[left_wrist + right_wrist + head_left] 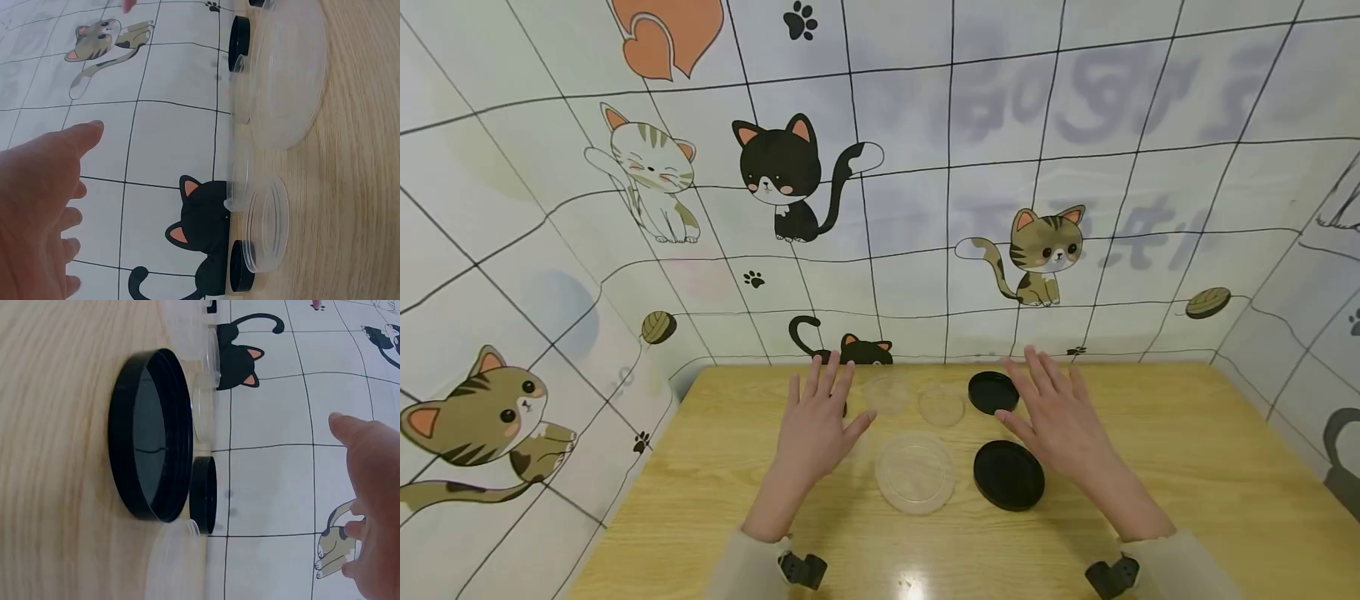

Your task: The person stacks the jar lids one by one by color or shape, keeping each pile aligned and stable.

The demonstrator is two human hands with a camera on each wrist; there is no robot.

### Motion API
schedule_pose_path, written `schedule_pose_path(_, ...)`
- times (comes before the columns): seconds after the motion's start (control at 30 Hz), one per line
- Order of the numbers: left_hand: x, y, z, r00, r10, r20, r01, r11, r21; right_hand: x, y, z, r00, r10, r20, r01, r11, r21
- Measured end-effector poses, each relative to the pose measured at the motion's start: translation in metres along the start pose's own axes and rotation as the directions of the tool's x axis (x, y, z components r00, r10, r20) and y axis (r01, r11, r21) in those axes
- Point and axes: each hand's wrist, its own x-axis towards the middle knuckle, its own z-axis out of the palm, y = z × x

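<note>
You have both hands released, fingers straight and spread; your left hand (814, 429) and right hand (1066, 421) hang raised over the table (700, 475), apart from the pieces. Count in the head view: one large black lid (1008, 476) and one small black lid (993, 393); one large clear disc (915, 473) and two small clear discs (942, 405), all five lying between your hands; a dark sliver also shows beside your left thumb. Your left wrist view shows what that hand covers: another small black piece (239, 275) and a clear tub (267, 225) just beside it; your right wrist view adds a clear item (169, 569) at its lower border, cut off, so its full shape cannot be told. The table's far edge meets the printed wall (910, 275), close behind the small pieces; outward of each hand, wood runs to the side edges; the near edge lies out of frame.
</note>
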Motion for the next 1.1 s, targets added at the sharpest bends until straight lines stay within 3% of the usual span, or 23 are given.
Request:
schedule_pose_path(0.13,-0.01,-0.002,-0.005,0.999,0.013,-0.041,-0.02,0.984,-0.177,0.0,-0.007,0.005,0.999,-0.027,0.024,0.022,0.983,0.184)
schedule_pose_path(0.23,-0.019,-0.002,-0.007,0.999,-0.007,-0.039,-0.007,0.939,-0.343,-0.001,-0.014,0.011,0.997,-0.028,0.07,0.001,0.934,0.357)
schedule_pose_path(0.33,-0.027,-0.003,-0.005,0.999,-0.035,-0.013,0.024,0.865,-0.501,-0.004,-0.021,0.017,0.992,-0.013,0.129,-0.052,0.869,0.491)
schedule_pose_path(0.5,-0.036,-0.004,0.005,0.999,-0.032,0.023,0.039,0.691,-0.722,-0.006,-0.03,0.03,0.98,-0.009,0.198,-0.115,0.787,0.606)
schedule_pose_path(0.57,-0.04,-0.005,0.01,0.999,-0.026,0.043,0.05,0.633,-0.773,-0.005,-0.033,0.037,0.978,-0.03,0.205,-0.108,0.77,0.629)
schedule_pose_path(0.67,-0.045,-0.007,0.016,0.997,-0.023,0.072,0.072,0.573,-0.816,-0.004,-0.037,0.045,0.972,-0.064,0.225,-0.099,0.757,0.646)
schedule_pose_path(0.8,-0.048,-0.008,0.025,0.993,-0.014,0.115,0.105,0.518,-0.849,-0.002,-0.041,0.051,0.959,-0.096,0.268,-0.107,0.75,0.652)
schedule_pose_path(1.03,-0.052,-0.005,0.041,0.98,0.025,0.195,0.159,0.487,-0.859,0.004,-0.048,0.063,0.938,-0.14,0.317,-0.09,0.786,0.612)
schedule_pose_path(1.1,-0.052,-0.004,0.044,0.973,0.032,0.23,0.189,0.468,-0.863,0.004,-0.049,0.065,0.932,-0.138,0.335,-0.1,0.79,0.604)
